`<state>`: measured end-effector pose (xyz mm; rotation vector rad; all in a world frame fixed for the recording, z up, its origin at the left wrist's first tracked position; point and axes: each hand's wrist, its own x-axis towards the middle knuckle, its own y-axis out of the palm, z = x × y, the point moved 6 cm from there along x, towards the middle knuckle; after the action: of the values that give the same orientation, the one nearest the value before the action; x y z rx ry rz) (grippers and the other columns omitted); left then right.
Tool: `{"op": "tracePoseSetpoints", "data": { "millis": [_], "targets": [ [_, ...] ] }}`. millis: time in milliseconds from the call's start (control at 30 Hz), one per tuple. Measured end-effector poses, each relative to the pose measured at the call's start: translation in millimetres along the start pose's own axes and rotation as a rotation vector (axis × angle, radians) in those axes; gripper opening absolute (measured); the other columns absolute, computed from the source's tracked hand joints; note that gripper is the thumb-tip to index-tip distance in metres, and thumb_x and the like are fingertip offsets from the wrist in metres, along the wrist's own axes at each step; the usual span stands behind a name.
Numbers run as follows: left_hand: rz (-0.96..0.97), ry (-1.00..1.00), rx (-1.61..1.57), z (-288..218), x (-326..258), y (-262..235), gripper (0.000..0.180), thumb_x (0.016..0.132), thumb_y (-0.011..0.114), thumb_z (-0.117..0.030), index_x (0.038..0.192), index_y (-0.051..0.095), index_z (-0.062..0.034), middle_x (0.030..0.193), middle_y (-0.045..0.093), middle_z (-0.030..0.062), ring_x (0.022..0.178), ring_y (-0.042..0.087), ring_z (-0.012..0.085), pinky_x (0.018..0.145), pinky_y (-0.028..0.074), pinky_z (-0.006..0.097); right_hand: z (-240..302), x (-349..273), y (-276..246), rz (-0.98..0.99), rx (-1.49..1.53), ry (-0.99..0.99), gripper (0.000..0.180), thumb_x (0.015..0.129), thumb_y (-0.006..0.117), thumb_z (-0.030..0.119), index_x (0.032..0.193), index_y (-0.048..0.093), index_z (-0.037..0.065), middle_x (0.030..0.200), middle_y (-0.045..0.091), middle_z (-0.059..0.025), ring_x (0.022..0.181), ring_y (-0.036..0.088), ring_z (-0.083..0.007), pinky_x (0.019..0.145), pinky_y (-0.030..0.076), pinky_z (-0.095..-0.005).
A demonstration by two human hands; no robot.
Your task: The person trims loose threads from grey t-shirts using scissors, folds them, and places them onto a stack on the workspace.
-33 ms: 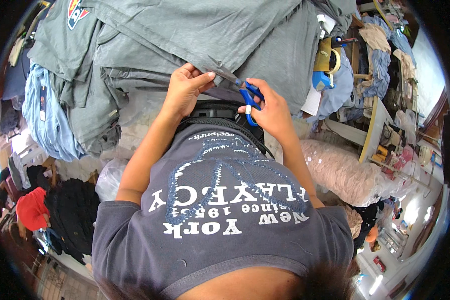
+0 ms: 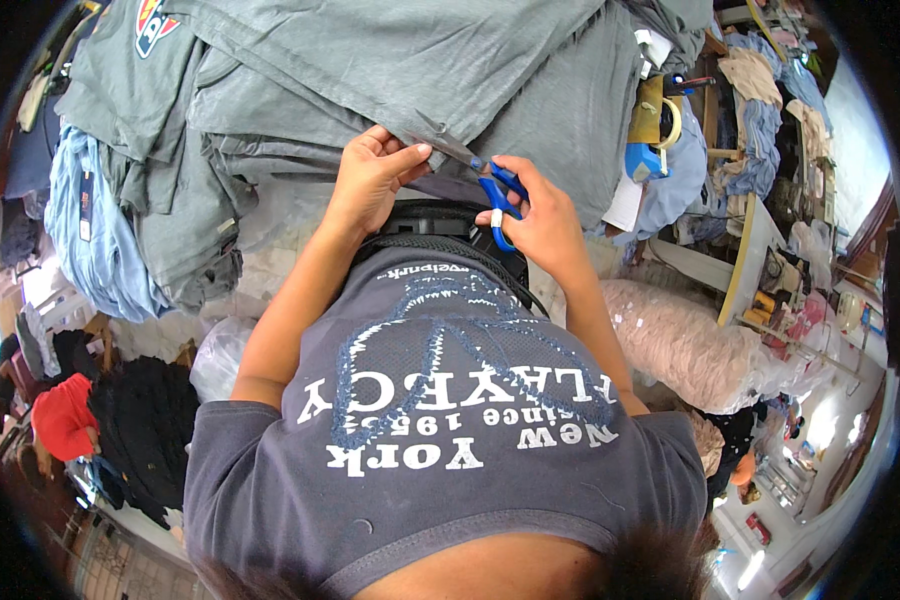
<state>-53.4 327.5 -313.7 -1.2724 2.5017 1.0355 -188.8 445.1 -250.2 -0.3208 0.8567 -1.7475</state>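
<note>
We see a grey-green cotton garment lying flat and broad across the top of a heap of like-coloured clothes, its near hem running slantwise toward us. It looks plain and matte, with soft folds and a stitched edge. Our left hand pinches that hem between thumb and fingertips, holding the edge taut. Just beside it, our right hand is closed around a pair of small blue-handled scissors, fingers through the loops, the blades meeting the hem between the two hands. Whether the blades are parted we cannot tell.

To the left of the heap hangs a pale blue denim piece draped over the side. To the right stands a yellow-and-blue tape dispenser on a cluttered bench. Lower right lies a pinkish bundle wrapped in clear plastic.
</note>
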Motion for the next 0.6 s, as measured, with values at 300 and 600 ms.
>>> {"op": "tracePoseSetpoints", "data": {
  "millis": [300,600],
  "targets": [
    [0.013,0.02,-0.012,-0.6,0.9,-0.7,0.022,0.075,0.059,0.0,0.096,0.052,-0.0014,0.089,0.059,0.0059,0.079,0.056,0.0137,0.072,0.047,0.027,0.9,1.5,2.5,-0.011,0.071,-0.051,0.053,0.06,0.074,0.015,0.107,0.05,0.009,0.076,0.055,-0.0039,0.063,0.049,-0.0113,0.06,0.042,-0.0239],
    [-0.008,0.005,-0.077,-5.6,1.1,-2.9,0.021,0.074,0.062,-0.002,0.092,0.052,-0.001,0.084,0.058,0.005,0.075,0.057,0.0129,0.069,0.048,0.027,-5.2,-6.4,1.7,0.037,0.104,0.043,0.052,0.06,0.074,0.02,0.105,0.049,0.012,0.076,0.058,-0.0128,0.068,0.059,-0.0255,0.06,0.044,-0.032]
  ]
}}
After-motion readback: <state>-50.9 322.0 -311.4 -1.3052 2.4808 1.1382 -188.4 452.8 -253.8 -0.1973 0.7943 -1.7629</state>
